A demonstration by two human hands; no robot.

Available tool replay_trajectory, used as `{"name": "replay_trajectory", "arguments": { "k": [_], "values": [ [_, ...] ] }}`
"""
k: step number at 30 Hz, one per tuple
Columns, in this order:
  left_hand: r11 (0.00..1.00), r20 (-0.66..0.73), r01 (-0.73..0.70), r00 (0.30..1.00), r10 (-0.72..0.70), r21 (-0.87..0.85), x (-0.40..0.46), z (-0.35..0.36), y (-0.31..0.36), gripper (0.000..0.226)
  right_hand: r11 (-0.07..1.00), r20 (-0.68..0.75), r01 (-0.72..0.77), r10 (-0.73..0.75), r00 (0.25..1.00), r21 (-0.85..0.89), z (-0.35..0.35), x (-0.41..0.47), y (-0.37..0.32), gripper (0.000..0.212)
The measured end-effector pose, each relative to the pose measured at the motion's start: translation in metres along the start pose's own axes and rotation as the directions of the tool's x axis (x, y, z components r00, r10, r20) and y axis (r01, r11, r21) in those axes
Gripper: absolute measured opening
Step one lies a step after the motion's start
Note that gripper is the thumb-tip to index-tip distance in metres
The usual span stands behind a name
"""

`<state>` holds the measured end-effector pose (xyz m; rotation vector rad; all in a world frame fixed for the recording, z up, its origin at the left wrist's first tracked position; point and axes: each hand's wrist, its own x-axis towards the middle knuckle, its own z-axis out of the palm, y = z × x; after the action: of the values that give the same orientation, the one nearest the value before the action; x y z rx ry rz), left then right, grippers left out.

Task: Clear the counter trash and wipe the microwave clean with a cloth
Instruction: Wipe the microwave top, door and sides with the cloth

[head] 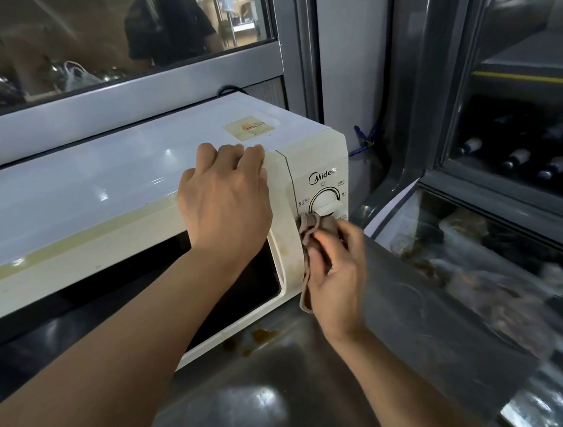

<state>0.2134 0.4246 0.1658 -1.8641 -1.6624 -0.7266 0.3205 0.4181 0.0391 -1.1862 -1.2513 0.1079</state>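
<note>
Crumpled brown cloth (313, 234), gripped by right hand (336, 277), pressed below white microwave (100, 203) dial; left hand (225, 198) braces its top edge.

Your microwave (105, 182) has a glossy painted-metal top that throws back bright spots of light, while its front panel (316, 161) is smooth cream plastic, yellowed and faintly stained near the door edge. A worn paper sticker (243, 128) sits dull on the top. The cloth (312, 231) in your right hand (337, 276) looks soft, matt and wrinkled, a brownish woven fabric. The counter (289, 384) under you is brushed stainless steel, shiny, with brown smears (261, 335). The window (84, 36) behind is reflective glass in a smooth grey frame.
</note>
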Motion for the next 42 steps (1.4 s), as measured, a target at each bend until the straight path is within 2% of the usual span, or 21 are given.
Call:
{"name": "replay_trajectory", "arguments": {
  "k": [3, 7, 11, 13, 19, 25, 27, 30, 34, 37, 39, 42],
  "values": [
    [1.000, 0.001, -0.010, 1.000, 0.010, 0.005, 0.000, 0.000, -0.001, 0.026, 0.994, -0.086, -0.114, 0.114, 0.990, 0.005, -0.002, 0.022, 0.011, 0.027],
    [1.000, -0.006, -0.018, 1.000, 0.018, 0.015, -0.001, 0.002, -0.001, 0.027, 0.953, -0.134, -0.297, 0.302, 0.944, 0.056, 0.000, 0.036, 0.023, 0.016],
    [1.000, -0.010, -0.014, 1.000, 0.015, 0.022, 0.000, 0.003, -0.002, 0.028, 0.800, -0.043, -0.588, 0.596, 0.802, 0.119, -0.001, 0.053, 0.045, 0.011],
    [1.000, -0.017, -0.018, 1.000, 0.019, 0.019, 0.000, 0.003, -0.002, 0.028, 0.758, 0.017, -0.646, 0.647, 0.762, 0.092, -0.005, 0.057, 0.055, 0.016],
    [1.000, -0.016, -0.013, 1.000, 0.013, 0.028, 0.000, 0.003, -0.003, 0.028, 0.840, 0.064, -0.537, 0.542, 0.838, -0.076, -0.004, 0.028, 0.058, 0.025],
    [0.999, -0.039, -0.026, 0.999, 0.028, 0.046, -0.001, 0.007, -0.003, 0.029, 0.946, 0.099, -0.300, 0.289, 0.952, 0.124, -0.012, 0.035, 0.053, 0.019],
    [0.998, -0.052, -0.023, 0.998, 0.026, 0.057, -0.001, 0.009, -0.003, 0.030, 0.964, 0.112, -0.238, 0.226, 0.968, 0.115, -0.012, 0.033, 0.058, 0.018],
    [0.998, -0.069, -0.011, 0.997, 0.016, 0.065, 0.000, 0.010, -0.002, 0.031, 0.970, 0.122, -0.239, 0.232, 0.965, 0.037, -0.009, 0.022, 0.069, 0.022],
    [0.998, -0.074, -0.018, 0.997, 0.022, 0.064, -0.001, 0.010, -0.001, 0.030, 0.940, 0.205, -0.334, 0.341, 0.918, -0.068, -0.007, 0.007, 0.083, 0.029],
    [0.999, -0.059, -0.009, 0.998, 0.012, 0.053, -0.001, 0.008, -0.001, 0.031, 0.913, 0.225, -0.368, 0.401, 0.888, -0.175, -0.008, 0.010, 0.081, 0.026],
    [0.998, -0.060, -0.015, 0.998, 0.019, 0.061, -0.001, 0.008, -0.002, 0.032, 0.928, 0.185, -0.346, 0.367, 0.912, -0.138, -0.010, 0.020, 0.072, 0.022],
    [0.999, -0.064, -0.014, 0.998, 0.017, 0.049, -0.001, 0.009, -0.002, 0.033, 0.957, 0.051, -0.291, 0.291, 0.955, -0.012, -0.007, 0.029, 0.061, 0.018]
  ]
}}
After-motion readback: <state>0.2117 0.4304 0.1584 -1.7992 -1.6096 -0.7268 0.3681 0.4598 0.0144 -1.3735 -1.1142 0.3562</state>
